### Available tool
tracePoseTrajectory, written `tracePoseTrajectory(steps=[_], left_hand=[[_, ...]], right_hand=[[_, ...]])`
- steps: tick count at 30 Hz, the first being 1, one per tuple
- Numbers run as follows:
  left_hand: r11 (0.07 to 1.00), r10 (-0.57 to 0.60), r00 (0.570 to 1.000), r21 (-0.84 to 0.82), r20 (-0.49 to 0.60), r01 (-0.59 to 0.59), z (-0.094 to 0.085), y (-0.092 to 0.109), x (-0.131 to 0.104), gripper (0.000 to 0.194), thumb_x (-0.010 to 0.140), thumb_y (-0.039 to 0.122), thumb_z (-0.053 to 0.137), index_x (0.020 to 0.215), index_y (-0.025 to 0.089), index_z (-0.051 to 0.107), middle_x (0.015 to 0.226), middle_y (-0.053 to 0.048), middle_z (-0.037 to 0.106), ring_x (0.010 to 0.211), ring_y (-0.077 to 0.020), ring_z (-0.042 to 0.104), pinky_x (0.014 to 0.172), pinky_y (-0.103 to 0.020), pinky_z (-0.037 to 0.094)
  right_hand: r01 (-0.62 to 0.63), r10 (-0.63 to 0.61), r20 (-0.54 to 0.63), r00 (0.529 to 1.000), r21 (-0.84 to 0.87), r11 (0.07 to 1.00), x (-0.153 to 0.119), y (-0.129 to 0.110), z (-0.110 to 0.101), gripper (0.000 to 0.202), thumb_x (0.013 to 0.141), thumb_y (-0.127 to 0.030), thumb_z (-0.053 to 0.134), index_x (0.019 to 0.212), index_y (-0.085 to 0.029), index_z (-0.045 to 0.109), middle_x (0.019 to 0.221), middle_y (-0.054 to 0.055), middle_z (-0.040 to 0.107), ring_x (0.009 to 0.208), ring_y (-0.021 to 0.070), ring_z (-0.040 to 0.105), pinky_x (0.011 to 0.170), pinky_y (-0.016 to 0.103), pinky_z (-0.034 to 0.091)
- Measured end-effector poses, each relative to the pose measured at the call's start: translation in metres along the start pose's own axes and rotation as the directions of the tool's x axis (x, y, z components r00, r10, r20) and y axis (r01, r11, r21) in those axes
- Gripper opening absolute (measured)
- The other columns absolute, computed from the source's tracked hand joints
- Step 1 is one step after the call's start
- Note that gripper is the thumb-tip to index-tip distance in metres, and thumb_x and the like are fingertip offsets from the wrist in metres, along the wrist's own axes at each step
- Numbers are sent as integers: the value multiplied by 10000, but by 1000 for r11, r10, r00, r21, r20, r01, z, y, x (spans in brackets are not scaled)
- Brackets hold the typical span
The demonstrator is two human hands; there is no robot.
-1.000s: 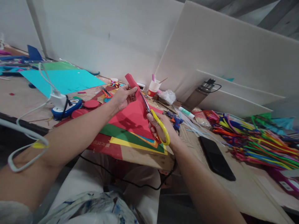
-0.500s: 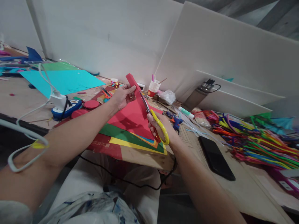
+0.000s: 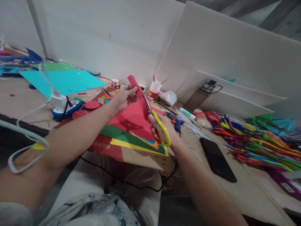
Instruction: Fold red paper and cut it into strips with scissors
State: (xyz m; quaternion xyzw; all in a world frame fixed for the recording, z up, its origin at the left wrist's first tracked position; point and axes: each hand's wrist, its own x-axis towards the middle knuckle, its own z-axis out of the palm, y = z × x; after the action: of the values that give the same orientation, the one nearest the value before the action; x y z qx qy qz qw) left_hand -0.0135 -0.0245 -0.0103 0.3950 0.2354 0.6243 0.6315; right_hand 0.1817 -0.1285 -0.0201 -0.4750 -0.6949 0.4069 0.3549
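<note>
Over stacked sheets (image 3: 125, 120), scissors (image 3: 156, 116) against red strip (image 3: 140, 98), barely shifted.

The right hand (image 3: 168, 127) partly hid the scissors (image 3: 155, 116), and the view's right edge cut off the pipe cleaners (image 3: 263, 144) and purple box (image 3: 278, 179).

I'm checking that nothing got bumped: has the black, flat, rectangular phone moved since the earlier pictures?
No: judged against the grey-brown cylindrical bottle, the black rectangular phone lies in the same spot, with no visible shift either way.
</note>
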Motion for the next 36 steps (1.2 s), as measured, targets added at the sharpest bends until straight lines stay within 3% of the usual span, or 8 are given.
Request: tracePoseTrajectory(steps=[17,36], left_hand=[[1000,-1,1000,-8,16,1,-3,-1,2,201,703,177,775,780,166,590,661,26,644,554,-85,582,588,-239,460],[999,-31,999,23,15,31,-1,1,0,150,742,196,748,777,164,605,703,2,666,606,-99,612,651,-258,498]], right_hand=[[-21,20,8,1000,40,999,-1,-2,1,513,783,-712,523,808,-202,477,562,-58,458,392,70,413,346,181,354],[-2,1,-21,1000,-69,998,2,4,-1,521,811,-726,464,847,-208,505,586,-41,493,385,79,441,352,200,378]])
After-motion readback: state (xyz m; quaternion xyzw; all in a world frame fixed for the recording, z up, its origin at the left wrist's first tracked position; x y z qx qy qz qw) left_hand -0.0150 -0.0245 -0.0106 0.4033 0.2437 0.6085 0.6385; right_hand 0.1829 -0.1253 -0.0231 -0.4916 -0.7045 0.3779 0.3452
